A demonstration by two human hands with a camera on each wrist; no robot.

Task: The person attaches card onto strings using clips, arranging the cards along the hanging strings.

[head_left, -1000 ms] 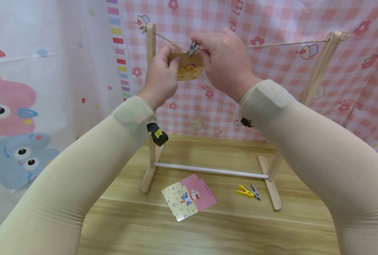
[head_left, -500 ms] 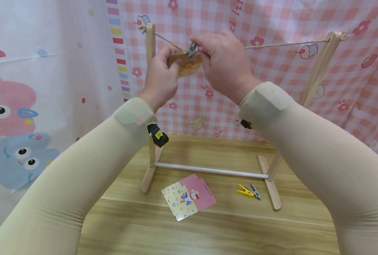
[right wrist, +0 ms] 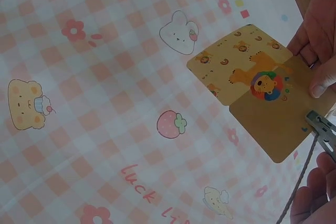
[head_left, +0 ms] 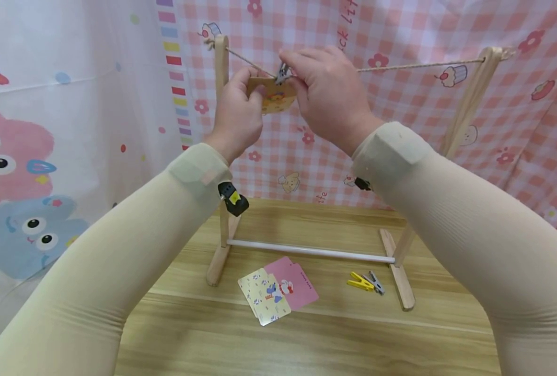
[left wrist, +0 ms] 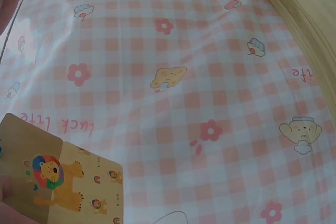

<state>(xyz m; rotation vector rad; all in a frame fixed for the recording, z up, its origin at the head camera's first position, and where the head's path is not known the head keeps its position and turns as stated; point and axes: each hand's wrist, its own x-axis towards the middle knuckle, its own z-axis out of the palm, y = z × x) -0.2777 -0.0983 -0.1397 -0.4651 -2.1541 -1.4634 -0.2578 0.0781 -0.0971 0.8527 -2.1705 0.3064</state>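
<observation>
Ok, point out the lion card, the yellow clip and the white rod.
Lion card (right wrist: 265, 85): right wrist view, lion's face.
Yellow clip (head_left: 365, 285): head view, body.
White rod (head_left: 311, 251): head view, middle.

The left arm (head_left: 114, 245) slants in from eight o'clock, its left hand (head_left: 238, 112) raised at eleven; the right arm (head_left: 452, 230) from four, its right hand (head_left: 333, 94) at one, both pinching.

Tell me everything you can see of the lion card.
The lion card looks like stiff paper with rounded corners: one half tan, one patterned yellow, a multicolour-maned lion across both. It is tilted, up at the rope, patterned half lower. The left hand pinches one side; the grey clip, held by the right hand, sits over its top edge.
</observation>
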